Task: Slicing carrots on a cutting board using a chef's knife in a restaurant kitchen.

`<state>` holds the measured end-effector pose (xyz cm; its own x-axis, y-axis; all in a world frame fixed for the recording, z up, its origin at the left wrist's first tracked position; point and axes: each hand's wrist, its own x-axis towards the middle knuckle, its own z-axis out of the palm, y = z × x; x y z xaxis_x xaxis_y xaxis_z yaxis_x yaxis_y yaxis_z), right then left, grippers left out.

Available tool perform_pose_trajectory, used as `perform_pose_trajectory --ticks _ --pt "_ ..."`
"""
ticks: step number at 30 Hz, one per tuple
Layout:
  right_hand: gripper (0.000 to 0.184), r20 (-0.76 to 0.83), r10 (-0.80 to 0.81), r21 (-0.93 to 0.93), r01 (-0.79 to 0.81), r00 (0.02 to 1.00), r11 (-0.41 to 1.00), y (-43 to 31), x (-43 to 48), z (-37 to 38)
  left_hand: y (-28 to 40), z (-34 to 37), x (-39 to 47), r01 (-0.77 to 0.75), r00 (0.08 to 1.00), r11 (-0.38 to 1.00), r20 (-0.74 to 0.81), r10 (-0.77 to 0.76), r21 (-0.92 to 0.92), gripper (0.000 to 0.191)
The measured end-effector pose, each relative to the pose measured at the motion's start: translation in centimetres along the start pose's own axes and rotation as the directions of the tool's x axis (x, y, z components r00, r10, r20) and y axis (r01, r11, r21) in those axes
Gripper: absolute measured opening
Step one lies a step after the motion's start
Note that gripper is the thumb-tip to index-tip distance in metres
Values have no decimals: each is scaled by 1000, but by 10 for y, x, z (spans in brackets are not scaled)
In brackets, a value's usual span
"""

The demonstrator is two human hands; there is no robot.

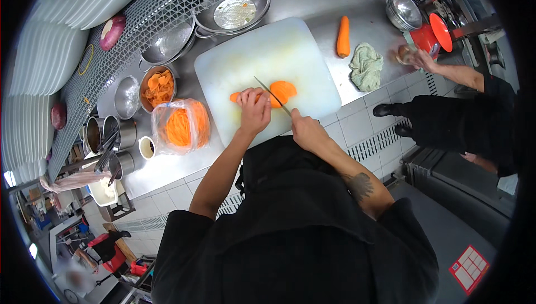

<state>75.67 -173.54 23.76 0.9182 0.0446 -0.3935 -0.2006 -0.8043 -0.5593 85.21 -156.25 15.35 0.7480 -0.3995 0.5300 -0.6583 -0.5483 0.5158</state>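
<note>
On the white cutting board (268, 48), my left hand (255, 109) presses down on a peeled carrot (234, 97), whose end shows left of the fingers. My right hand (309, 131) grips a kitchen knife (268, 90) by its handle, the blade slanting across the carrot beside my left fingers. Thin carrot slices (284, 91) lie overlapping just right of the blade. A whole peeled carrot (343, 38) rests on the steel counter past the board's right edge. Left of the board stand a plastic bag of shredded carrot (182, 127) and a metal bowl of carrot peelings (159, 86).
Metal colanders (234, 10) border the board's far edge. A crumpled green cloth (367, 67) lies to the right. Further right, a co-worker's hand (421, 60) is near a red container (425, 40). A white cup (147, 148) and steel pots (121, 165) stand left.
</note>
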Motion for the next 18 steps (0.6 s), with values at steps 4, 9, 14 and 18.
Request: perform_pose_trajectory --ticks 4,9,14,18 --pt "16 19 35 -25 -35 999 999 -12 -36 -29 -2 1 -1 -10 1000 1000 -6 10 -17 22" --pt "16 56 40 -58 -36 998 998 -14 -50 -38 -3 1 -1 -15 1000 1000 -13 15 -21 23" --pt "17 5 7 -29 -7 1000 1000 3 0 14 -1 -1 2 -18 1000 1000 -10 18 -19 21" --pt "17 -38 -7 -3 7 999 1000 4 10 22 2 1 0 -15 1000 1000 -7 15 -4 19"
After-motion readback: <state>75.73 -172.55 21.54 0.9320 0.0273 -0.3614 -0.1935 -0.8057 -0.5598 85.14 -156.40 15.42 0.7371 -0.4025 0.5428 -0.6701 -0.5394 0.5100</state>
